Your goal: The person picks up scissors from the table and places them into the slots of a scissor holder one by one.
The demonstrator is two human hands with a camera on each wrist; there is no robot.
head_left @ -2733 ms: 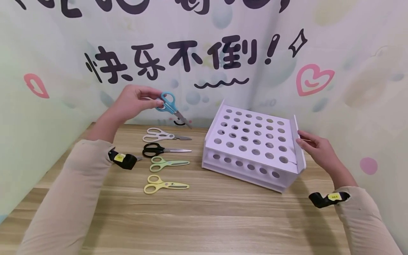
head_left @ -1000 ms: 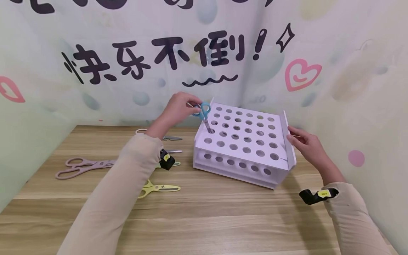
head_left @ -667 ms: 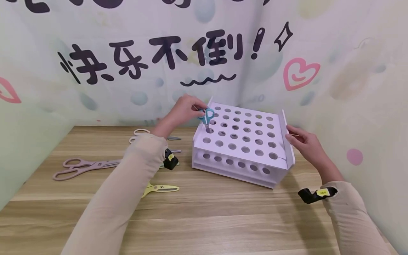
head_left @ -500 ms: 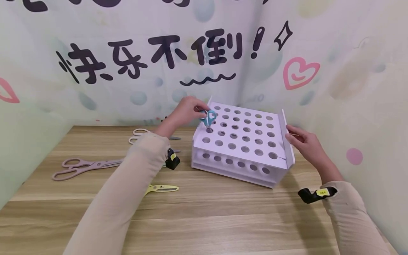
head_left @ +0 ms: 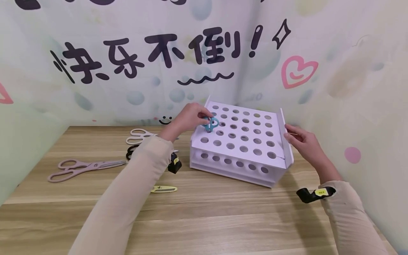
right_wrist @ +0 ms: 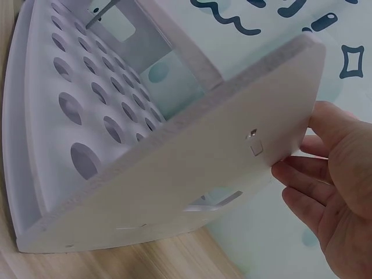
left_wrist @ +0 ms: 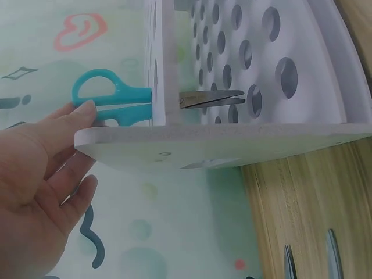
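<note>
Between my left hand's (head_left: 189,117) thumb and fingers are the blue handles of a pair of scissors (head_left: 211,124), held upright. The blades go down through a hole near the left edge of the white rack's (head_left: 237,142) perforated top. In the left wrist view, the blades (left_wrist: 209,99) show below the top plate, with the tips close to a hole of the lower plate; whether they enter it I cannot tell. My right hand (head_left: 302,143) pinches the edge of the rack's right side panel (right_wrist: 174,174). The rack stands on the table at an angle.
Mauve scissors (head_left: 92,166) lie at the left of the wooden table. White scissors (head_left: 146,134), black-handled scissors (head_left: 128,154) and yellow scissors (head_left: 165,189) are partly covered by my left sleeve. A printed cloth (head_left: 121,109) hangs right behind the table.
My left hand has brought the blue scissors from above the table's left side to the rack and lowered their blades through a hole. My right hand has stayed on the side panel.
</note>
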